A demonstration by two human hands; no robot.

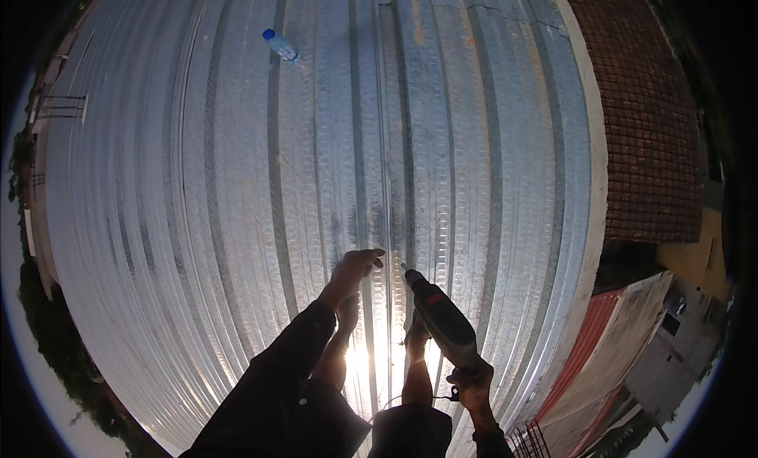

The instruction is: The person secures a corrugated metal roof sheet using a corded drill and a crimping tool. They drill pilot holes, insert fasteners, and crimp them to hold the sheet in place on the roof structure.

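Over the corrugated metal roofing (332,182), my right hand (474,383) is closed around the handle of a black power drill (446,320). The drill tilts up and to the left, and its small bit points toward the sheet just right of my left hand. My left hand (357,270) is low over the sheet, fingers drawn together and pointing right; anything between them is too small to make out. A narrow gap separates its fingertips from the drill bit. My bare lower legs show between my arms, partly hidden by the left sleeve and the drill.
A clear plastic bottle (283,47) with a blue cap lies on the ribs further ahead. Along the right runs a pale concrete edge (598,158), with a brown tiled roof (643,118) beyond. Rebar rods (530,442) stick up at lower right. Strong sun glare covers the sheet near my legs.
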